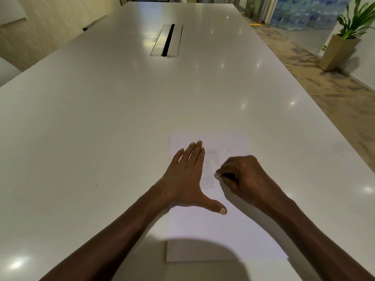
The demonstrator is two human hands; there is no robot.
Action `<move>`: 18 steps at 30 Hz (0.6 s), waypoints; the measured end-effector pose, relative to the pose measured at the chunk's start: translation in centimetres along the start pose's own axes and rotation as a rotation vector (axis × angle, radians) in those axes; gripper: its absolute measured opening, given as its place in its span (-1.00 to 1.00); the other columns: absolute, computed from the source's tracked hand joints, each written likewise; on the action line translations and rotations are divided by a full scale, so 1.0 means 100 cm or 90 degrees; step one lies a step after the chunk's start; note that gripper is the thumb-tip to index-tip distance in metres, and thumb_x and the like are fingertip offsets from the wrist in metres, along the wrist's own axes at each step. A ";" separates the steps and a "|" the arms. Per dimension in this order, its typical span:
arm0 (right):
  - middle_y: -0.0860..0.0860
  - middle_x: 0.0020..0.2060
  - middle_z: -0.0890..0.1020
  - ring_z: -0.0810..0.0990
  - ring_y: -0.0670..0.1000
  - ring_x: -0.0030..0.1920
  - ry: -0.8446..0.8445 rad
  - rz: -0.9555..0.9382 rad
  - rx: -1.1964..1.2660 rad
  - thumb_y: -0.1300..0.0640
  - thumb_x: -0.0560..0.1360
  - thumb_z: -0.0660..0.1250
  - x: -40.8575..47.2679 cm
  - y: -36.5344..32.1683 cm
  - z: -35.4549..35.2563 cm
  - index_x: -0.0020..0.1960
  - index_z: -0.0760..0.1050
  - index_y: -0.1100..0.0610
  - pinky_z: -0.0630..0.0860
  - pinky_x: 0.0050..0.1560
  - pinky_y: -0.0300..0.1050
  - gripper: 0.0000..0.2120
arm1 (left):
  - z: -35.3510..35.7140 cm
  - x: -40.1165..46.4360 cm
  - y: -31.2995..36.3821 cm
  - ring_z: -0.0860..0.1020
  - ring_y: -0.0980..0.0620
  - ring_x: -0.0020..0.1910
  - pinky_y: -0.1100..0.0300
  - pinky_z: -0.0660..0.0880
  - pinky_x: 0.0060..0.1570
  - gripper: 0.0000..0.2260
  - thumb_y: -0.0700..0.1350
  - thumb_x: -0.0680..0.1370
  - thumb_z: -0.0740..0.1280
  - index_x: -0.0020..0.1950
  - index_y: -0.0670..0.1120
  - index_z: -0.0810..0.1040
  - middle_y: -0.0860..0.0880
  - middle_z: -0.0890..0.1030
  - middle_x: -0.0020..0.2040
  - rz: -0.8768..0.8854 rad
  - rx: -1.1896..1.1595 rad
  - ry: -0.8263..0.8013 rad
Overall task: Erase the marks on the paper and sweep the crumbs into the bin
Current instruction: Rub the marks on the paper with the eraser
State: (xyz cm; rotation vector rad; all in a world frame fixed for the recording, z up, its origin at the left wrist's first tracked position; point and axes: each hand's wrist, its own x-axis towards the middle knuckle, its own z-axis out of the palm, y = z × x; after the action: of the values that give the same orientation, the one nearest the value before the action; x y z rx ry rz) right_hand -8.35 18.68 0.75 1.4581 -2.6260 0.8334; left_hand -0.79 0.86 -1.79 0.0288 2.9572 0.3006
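The white paper point(213, 226) lies flat on the table point(101, 118), near its front edge, with faint grey marks point(210, 169). The left hand point(186, 179) presses it with straight, spread fingers. The right hand point(241, 175) has curled fingers pinching a small eraser point(218, 175) on the marks.

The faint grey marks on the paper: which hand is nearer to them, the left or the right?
Left, narrowly. The left hand lies flat on the paper, its fingers touching the marks from the left. The right hand pinches a small eraser at their right edge.
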 end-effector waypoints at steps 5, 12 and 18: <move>0.05 -0.36 0.70 0.64 -0.01 -0.35 0.030 -0.010 0.002 0.37 0.34 0.38 0.014 0.004 0.005 -0.26 0.70 0.19 0.57 -0.28 -0.17 -0.85 | 0.001 0.001 -0.001 -0.43 0.03 0.53 -0.07 -0.24 0.55 0.42 0.71 0.08 0.18 0.58 -0.17 -0.33 -0.04 -0.43 0.56 0.003 0.003 0.001; 0.09 -0.40 0.68 0.62 0.05 -0.39 0.053 -0.006 -0.047 0.25 0.41 0.38 0.071 0.027 0.016 -0.30 0.68 0.20 0.55 -0.31 -0.13 -0.85 | 0.000 0.000 -0.002 -0.41 0.03 0.54 -0.08 -0.22 0.55 0.41 0.71 0.09 0.16 0.57 -0.15 -0.35 -0.03 -0.42 0.56 0.002 -0.004 0.004; 0.08 -0.35 0.70 0.64 0.03 -0.36 0.034 -0.019 -0.048 0.20 0.45 0.40 0.059 0.025 0.011 -0.23 0.70 0.19 0.55 -0.26 -0.15 -0.86 | 0.000 -0.001 0.000 -0.41 0.04 0.54 -0.06 -0.23 0.55 0.41 0.70 0.09 0.19 0.58 -0.15 -0.34 -0.02 -0.42 0.57 0.001 -0.012 0.005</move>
State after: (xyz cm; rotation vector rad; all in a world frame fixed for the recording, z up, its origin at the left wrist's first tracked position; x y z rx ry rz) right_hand -13.37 14.55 0.32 1.4324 -2.5609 0.7501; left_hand -0.72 0.84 -1.76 0.0269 2.9619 0.3284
